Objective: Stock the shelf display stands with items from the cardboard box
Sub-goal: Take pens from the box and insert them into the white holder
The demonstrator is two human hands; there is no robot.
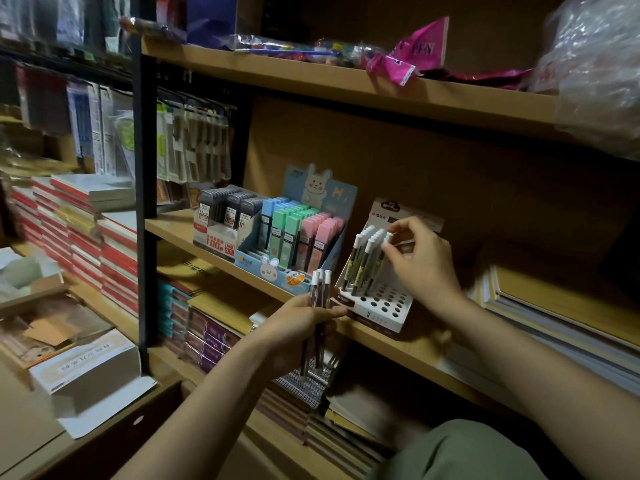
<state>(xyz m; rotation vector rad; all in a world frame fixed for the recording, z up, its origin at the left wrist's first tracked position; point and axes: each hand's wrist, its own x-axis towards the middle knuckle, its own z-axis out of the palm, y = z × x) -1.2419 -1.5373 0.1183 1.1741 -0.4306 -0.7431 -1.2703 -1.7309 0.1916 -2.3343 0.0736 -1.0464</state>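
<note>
On the wooden shelf (242, 271), the right hand (420, 258) is pinching an upright pencil (379, 263) over the perforated display stand (377, 303); the left hand (299, 323), just beside and below, is gripping spare pencils (320, 289).

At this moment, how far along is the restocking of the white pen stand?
Partly done. The back rows of the white pen stand already hold capped pens. In hand: the right hand pinches the cap of one pen in the stand, while the left hand grips a bundle of pens. Left: the empty front holes.

Two hands (304, 318), three display stands (375, 303) on the shelf, three white-capped pens (320, 289) held, one open white box (90, 372).
</note>
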